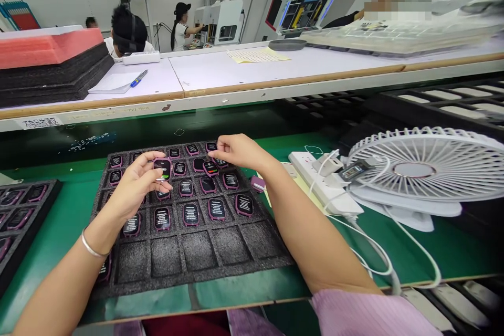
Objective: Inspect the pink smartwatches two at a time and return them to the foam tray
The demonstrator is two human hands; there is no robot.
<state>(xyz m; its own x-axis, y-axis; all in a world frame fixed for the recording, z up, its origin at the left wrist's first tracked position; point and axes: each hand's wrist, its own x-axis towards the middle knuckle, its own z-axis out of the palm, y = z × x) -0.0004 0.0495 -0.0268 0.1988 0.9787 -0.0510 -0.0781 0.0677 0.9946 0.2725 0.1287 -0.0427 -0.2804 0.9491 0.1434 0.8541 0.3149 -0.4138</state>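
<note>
A black foam tray (205, 252) with square pockets lies on the green mat; several pockets hold small purple-rimmed watch bodies with lit screens. My left hand (136, 184) is closed around one watch body (163, 168), lifted just above the tray's back rows. My right hand (236, 151) reaches over the tray's far right corner, its fingers curled down and pinched on a watch body (211, 147) in the back row. The tray's front row of pockets holds nothing.
A second foam tray (19, 215) of watch bodies lies at the left. At the right stand a white power strip (318, 178) with cables and a white fan (425, 170). A raised shelf (252, 79) behind carries foam stacks, paper and a pen. Other people work beyond.
</note>
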